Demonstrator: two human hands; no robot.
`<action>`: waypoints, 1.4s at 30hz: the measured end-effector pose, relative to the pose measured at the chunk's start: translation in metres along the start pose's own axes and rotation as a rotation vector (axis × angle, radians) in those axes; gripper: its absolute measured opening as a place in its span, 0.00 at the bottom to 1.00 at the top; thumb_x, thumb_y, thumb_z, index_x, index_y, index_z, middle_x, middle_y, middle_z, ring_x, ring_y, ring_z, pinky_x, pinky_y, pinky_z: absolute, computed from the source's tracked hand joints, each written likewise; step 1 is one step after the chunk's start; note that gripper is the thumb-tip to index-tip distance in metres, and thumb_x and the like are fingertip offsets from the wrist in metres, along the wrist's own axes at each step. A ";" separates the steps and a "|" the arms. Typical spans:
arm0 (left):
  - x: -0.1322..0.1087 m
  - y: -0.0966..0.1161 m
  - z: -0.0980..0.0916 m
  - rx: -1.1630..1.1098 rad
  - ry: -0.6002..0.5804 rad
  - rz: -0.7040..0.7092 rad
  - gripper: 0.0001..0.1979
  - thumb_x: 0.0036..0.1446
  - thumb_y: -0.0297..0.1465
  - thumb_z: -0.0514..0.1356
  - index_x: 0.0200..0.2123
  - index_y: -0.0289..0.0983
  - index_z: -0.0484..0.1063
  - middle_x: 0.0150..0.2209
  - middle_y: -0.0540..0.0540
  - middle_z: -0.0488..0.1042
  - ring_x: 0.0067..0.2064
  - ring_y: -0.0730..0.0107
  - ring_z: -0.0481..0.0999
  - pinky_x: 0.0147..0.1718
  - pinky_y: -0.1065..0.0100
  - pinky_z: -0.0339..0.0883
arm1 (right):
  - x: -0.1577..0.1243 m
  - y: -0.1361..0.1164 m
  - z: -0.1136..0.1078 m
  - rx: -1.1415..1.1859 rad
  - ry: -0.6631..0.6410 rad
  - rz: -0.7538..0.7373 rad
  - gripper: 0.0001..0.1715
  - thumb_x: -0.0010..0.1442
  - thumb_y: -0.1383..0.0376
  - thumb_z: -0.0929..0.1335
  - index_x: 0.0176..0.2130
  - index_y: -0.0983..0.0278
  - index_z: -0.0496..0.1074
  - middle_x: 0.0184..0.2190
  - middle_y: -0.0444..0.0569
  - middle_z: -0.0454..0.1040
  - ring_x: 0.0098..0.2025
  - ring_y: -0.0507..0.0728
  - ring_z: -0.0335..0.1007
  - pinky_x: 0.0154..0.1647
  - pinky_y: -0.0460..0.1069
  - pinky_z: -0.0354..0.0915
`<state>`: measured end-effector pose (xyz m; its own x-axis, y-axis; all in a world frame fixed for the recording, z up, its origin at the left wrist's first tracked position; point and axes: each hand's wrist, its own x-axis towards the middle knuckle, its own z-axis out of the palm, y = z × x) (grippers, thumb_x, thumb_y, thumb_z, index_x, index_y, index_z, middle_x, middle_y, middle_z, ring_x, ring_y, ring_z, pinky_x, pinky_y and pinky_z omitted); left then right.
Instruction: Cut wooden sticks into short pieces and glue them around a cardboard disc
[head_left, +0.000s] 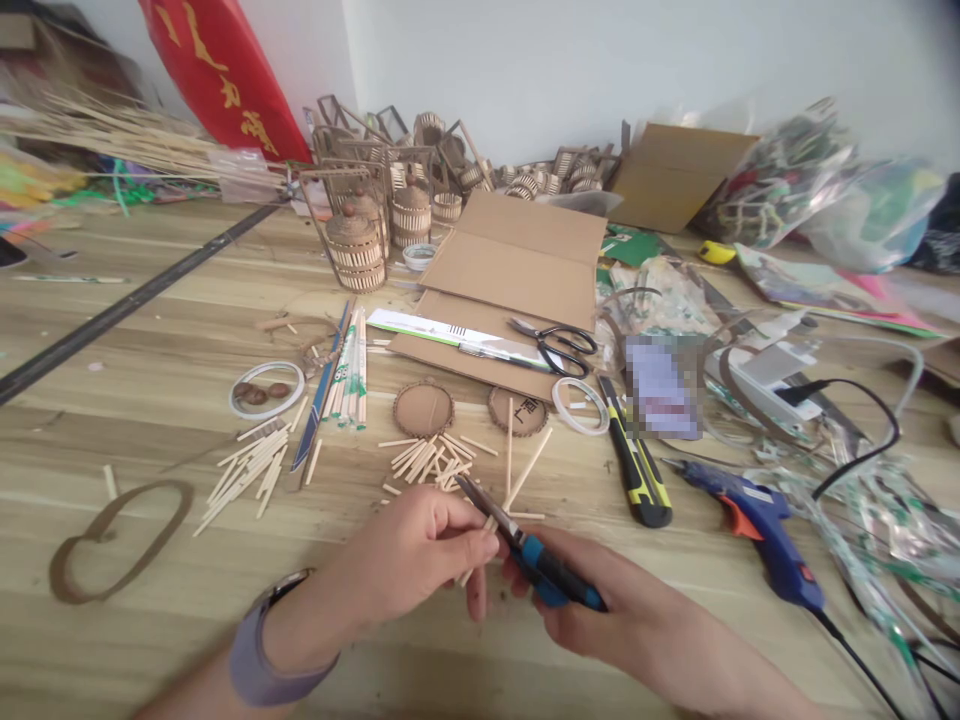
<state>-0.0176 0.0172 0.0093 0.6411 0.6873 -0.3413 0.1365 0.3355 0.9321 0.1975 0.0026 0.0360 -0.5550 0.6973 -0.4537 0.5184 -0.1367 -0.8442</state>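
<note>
My left hand (420,550), wearing a watch with a lilac strap, pinches a thin wooden stick (529,466) between thumb and forefinger. My right hand (592,600) is wrapped round blue-and-black-handled shears (559,572). Their blades lie at the stick, close to my left fingertips; whether they have cut into it I cannot tell. Just beyond is a pile of short cut sticks (431,458). Longer pieces (251,465) lie in a bunch to the left. Two round cardboard discs with braided rims, a left disc (424,410) and a right disc (517,410), lie behind the pile.
Right of my hands are a yellow-black utility knife (636,460), a blue glue gun (765,535) and a phone (664,385). Black scissors (566,345) lie on cardboard (517,250). Wrapped chopsticks (349,375) and tape rolls sit left. Small lidded baskets (356,250) stand at the back.
</note>
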 end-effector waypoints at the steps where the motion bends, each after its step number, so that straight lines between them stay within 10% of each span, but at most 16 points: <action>1: 0.000 0.000 0.000 -0.001 0.001 -0.003 0.16 0.61 0.36 0.54 0.28 0.34 0.75 0.23 0.49 0.76 0.27 0.72 0.72 0.29 0.72 0.58 | 0.000 -0.001 0.000 -0.002 0.001 0.001 0.20 0.48 0.69 0.63 0.42 0.62 0.69 0.39 0.47 0.73 0.42 0.58 0.68 0.43 0.50 0.64; 35: -0.006 0.004 0.001 0.109 0.038 -0.022 0.18 0.62 0.37 0.53 0.25 0.34 0.74 0.20 0.49 0.73 0.22 0.73 0.64 0.23 0.71 0.53 | 0.007 -0.001 0.019 -0.210 0.189 -0.098 0.17 0.51 0.76 0.62 0.39 0.62 0.70 0.33 0.45 0.73 0.36 0.55 0.67 0.38 0.47 0.62; 42: -0.003 0.007 0.002 -0.011 -0.004 -0.028 0.20 0.61 0.43 0.52 0.31 0.34 0.73 0.18 0.51 0.70 0.23 0.71 0.70 0.26 0.71 0.57 | 0.002 -0.002 0.009 -0.017 0.063 -0.028 0.19 0.49 0.72 0.62 0.42 0.62 0.68 0.38 0.46 0.73 0.41 0.57 0.68 0.43 0.50 0.63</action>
<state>-0.0168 0.0159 0.0176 0.6406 0.6748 -0.3664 0.1462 0.3612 0.9210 0.1898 -0.0019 0.0342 -0.5273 0.7437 -0.4109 0.5148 -0.1051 -0.8509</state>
